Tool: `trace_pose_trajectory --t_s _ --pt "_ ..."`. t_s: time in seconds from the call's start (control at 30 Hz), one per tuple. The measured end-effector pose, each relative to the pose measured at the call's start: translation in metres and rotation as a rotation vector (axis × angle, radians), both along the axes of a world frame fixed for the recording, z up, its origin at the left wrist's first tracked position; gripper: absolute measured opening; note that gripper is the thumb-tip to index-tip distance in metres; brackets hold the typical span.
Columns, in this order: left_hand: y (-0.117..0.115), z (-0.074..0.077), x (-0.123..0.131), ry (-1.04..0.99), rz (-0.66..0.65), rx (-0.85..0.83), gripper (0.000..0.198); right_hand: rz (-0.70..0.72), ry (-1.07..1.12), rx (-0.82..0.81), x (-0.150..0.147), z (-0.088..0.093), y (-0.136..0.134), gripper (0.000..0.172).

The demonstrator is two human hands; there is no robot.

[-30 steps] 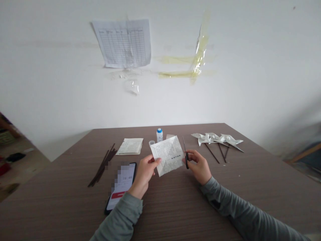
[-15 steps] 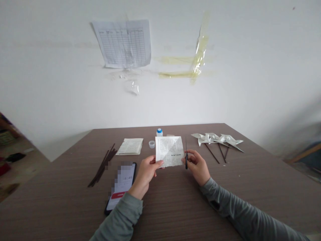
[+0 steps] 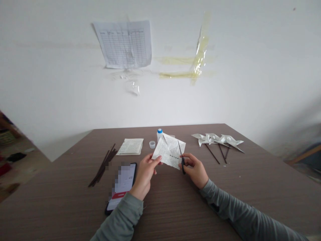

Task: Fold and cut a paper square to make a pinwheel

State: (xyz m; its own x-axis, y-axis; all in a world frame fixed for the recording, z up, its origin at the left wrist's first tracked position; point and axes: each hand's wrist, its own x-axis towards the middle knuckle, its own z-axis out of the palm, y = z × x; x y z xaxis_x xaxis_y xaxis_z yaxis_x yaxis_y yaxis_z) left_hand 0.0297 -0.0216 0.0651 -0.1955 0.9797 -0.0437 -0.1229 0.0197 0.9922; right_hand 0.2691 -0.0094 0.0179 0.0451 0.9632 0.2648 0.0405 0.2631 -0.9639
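Note:
My left hand (image 3: 144,177) pinches the left corner of a square of printed paper (image 3: 170,150), which shows diagonal fold creases. My right hand (image 3: 195,171) grips small black-handled scissors (image 3: 183,162) by their handles. Their thin blades (image 3: 179,149) lie along the right part of the paper, tilted up and to the left. Fingers hide part of the scissors' handles. Both hands hold the paper above the table, with a small gap between them.
The brown wood-grain table (image 3: 200,207) holds a phone (image 3: 122,187), dark thin sticks (image 3: 102,166), a printed paper stack (image 3: 130,146), a blue-capped bottle (image 3: 159,135), a small cap (image 3: 151,144) and paper pinwheels (image 3: 217,140). Behind stands a white wall.
The paper has turned clockwise from a nearly upright square to a tilted diamond. The scissors have leaned left, with their blades now over the paper. Both hands have shifted slightly toward each other.

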Motion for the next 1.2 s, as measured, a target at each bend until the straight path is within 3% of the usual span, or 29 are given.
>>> trace_pose_trajectory --t_s 0.23,0.57,0.8,1.03,1.2 --pt "-0.004 -0.004 0.006 0.023 -0.096 -0.041 0.037 -0.019 0.021 0.003 -0.004 0.004 0.0 0.064" --pt "-0.002 0.002 0.008 0.05 -0.093 -0.065 0.023 0.035 0.051 -0.03 -0.001 0.0 0.0 0.053" --pt "-0.001 0.006 0.006 0.061 -0.1 -0.087 0.026 0.04 0.06 -0.06 0.0 0.003 0.0 0.052" --pt "-0.003 0.004 0.007 0.044 -0.094 -0.075 0.032 0.014 0.071 -0.036 -0.003 0.007 -0.002 0.065" --pt "-0.007 0.0 0.012 -0.004 -0.164 -0.092 0.028 0.007 0.108 -0.055 -0.006 0.009 -0.002 0.064"
